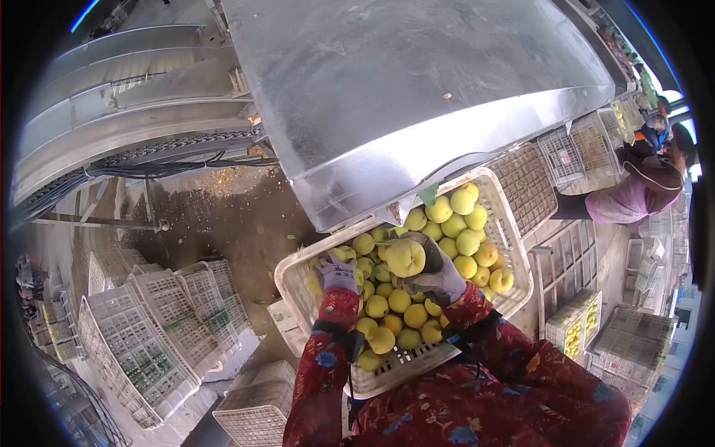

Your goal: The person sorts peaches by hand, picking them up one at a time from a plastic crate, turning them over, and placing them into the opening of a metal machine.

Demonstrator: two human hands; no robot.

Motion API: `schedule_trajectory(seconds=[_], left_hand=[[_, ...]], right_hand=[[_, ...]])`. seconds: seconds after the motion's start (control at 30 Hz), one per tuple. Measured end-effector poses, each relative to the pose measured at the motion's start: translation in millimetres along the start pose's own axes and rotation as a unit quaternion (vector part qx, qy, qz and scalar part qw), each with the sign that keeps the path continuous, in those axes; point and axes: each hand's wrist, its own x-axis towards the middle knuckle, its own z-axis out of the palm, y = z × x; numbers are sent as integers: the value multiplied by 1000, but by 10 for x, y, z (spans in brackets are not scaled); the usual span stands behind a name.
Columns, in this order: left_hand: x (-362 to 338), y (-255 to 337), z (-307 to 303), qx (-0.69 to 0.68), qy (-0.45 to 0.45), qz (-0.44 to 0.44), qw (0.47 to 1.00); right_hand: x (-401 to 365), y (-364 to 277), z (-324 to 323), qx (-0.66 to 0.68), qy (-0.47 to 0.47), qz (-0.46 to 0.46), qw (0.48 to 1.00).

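A pale plastic crate [521, 261] full of round yellow-green fruit [399, 301] stands in front of my body. My right hand [441, 277], in a grey and white glove, is closed around one large yellow-green fruit [404, 258], raised over the others; the exact kind of fruit is not clear. My left hand [339, 273], in a similar glove with dark print, is down at the crate's left side among the fruit. Its fingers are partly hidden, so a grip does not show. A green leaf [428, 194] lies at the crate's far edge.
A large metal machine cover [424, 82] rises just beyond the crate. Stacked empty crates [141, 335] stand at lower left, and more crates [521, 186] line the right. Cables [149, 167] run at left. Another person [633, 190] is at far right, near a crate of yellow fruit [573, 335].
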Motion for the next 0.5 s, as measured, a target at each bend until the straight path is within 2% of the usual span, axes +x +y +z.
schedule_trajectory(seconds=[0.07, 0.13, 0.17, 0.2, 0.23, 0.27, 0.3, 0.33, 0.37, 0.4, 0.5], left_hand=[[-419, -30, -629, -21, -13, 43, 999], [-595, -123, -732, -223, 12, 41, 974], [-692, -176, -700, -320, 22, 37, 946], [-788, -213, -642, -394, 118, 88, 907], [-867, -209, -601, -543, 128, 118, 822], [-928, -160, -585, -676, 137, 145, 710], [-997, -95, -756, -787, 143, 170, 575], [-1119, -79, -935, -805, 121, 175, 553], [-1097, -100, -945, -777, 137, 191, 583], [-1068, -127, -936, -748, 153, 205, 612], [-1094, -145, -1015, -678, 213, 211, 672]], right_hand=[[-29, -65, 19, -82, 21, -63, 994], [-49, -165, 36, -215, 34, -143, 966], [-61, -217, 66, -214, 37, -153, 964], [-74, -257, 111, -211, 40, -162, 963], [-98, -292, 165, -209, 42, -171, 962], [-129, -330, 225, -193, 37, -173, 965], [-147, -336, 252, -184, 27, -167, 968], [-160, -348, 271, -177, 17, -163, 971], [-162, -381, 288, -170, 6, -159, 972], [-143, -580, 356, -342, -30, -234, 909], [-67, -791, 507, -550, 40, -263, 792]])
